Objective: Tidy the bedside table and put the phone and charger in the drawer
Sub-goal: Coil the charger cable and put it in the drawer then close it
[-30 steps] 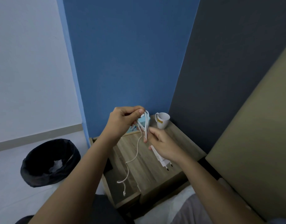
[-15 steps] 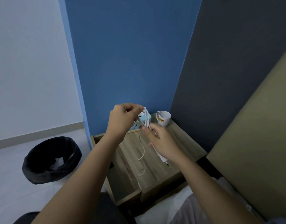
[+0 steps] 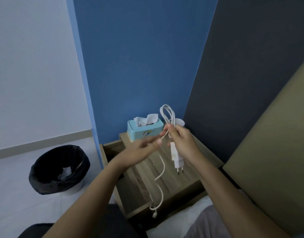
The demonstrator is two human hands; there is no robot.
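Note:
My right hand [image 3: 183, 143] grips the white charger [image 3: 177, 158] above the wooden bedside table [image 3: 196, 152]. Its plug pins point down, and loops of the white cable [image 3: 167, 114] stick up out of the fist. My left hand [image 3: 144, 146] is blurred just left of the right hand, its fingertips on the loose cable [image 3: 160, 172], which hangs down past the table's front edge. The open drawer [image 3: 111, 150] shows on the table's left side, dark inside. No phone is visible.
A light blue tissue box [image 3: 144, 132] stands at the back of the table, with a white cup [image 3: 180, 122] partly hidden behind the cable loops. A black-lined bin [image 3: 59, 170] sits on the floor to the left. A tan headboard [image 3: 274, 152] is at the right.
My left hand dropped from the top of the loops to lower left. The loops now stand up out of my right hand alone, and a longer cable tail hangs down again.

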